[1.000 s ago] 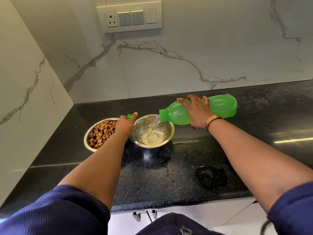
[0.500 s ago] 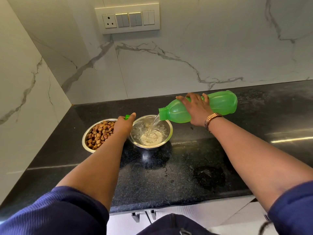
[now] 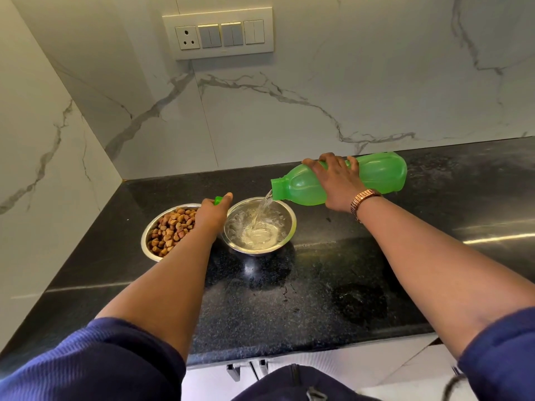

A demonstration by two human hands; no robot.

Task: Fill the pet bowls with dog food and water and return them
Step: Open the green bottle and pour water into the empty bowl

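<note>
Two steel bowls stand side by side on the black counter (image 3: pixel 318 285). The left bowl (image 3: pixel 150 235) is full of brown dog food. The right bowl (image 3: pixel 286 233) holds water, and a stream falls into it from a green plastic bottle (image 3: pixel 379 175). My right hand (image 3: pixel 335 180) grips the bottle around its middle and holds it almost level, mouth to the left above the bowl. My left hand (image 3: pixel 212 214) sits between the two bowls at the water bowl's left rim, fingers curled round a small green cap (image 3: pixel 217 200).
Marble walls meet in a corner behind and left of the bowls. A switch panel (image 3: pixel 218 33) with a socket is on the back wall. A wet patch (image 3: pixel 362 305) lies on the counter near the front edge. Cabinet handles (image 3: pixel 234 371) show below the counter.
The bottle has tipped a little further, its base rising, and water keeps pouring; the level in the right bowl is higher. My left hand stays by the bowl's rim.
</note>
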